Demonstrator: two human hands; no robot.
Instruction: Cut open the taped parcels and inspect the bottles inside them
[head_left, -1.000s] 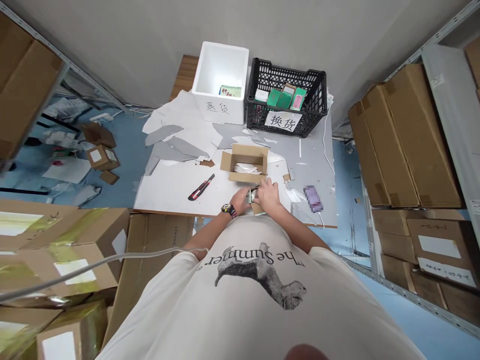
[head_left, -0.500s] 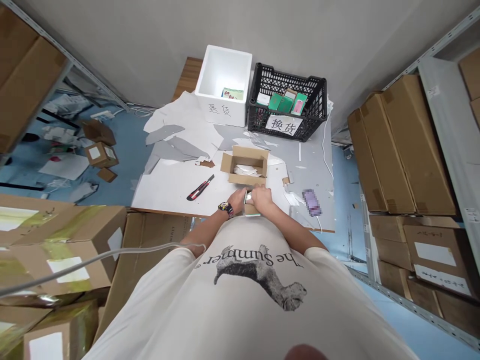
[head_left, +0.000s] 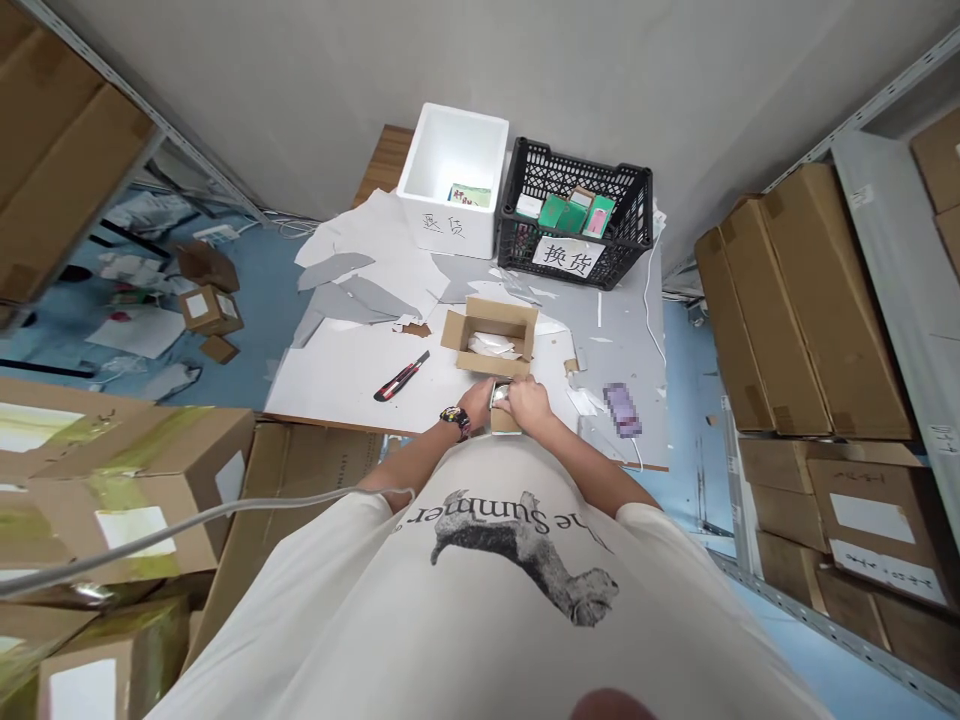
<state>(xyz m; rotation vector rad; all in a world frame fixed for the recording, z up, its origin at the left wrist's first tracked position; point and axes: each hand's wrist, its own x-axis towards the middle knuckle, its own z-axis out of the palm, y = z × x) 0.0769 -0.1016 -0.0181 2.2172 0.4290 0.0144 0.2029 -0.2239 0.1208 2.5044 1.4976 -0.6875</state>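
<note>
Close to my body at the table's front edge, I hold a small box (head_left: 505,422) with a brown inner flap and something pale showing at its top. My left hand (head_left: 477,403), with a patterned watch on the wrist, is closed round its left side. On the other side my right hand (head_left: 528,402) grips it, fingers at the upper opening. What lies inside the small box is mostly hidden. Just beyond my hands stands an open cardboard carton (head_left: 491,365) with white paper in it. A red and black utility knife (head_left: 402,377) lies to the left.
At the back stand a white foam box (head_left: 442,228) and a black plastic crate (head_left: 637,230) holding several green and white boxes. A phone (head_left: 622,410) with a cable lies at right. Torn grey sheets (head_left: 360,300) cover the table's left rear. Stacked cartons (head_left: 172,470) and shelves flank me.
The view has shifted slightly. Both hands stay on the small box, and the pale thing at its top shows a little more between my fingers.
</note>
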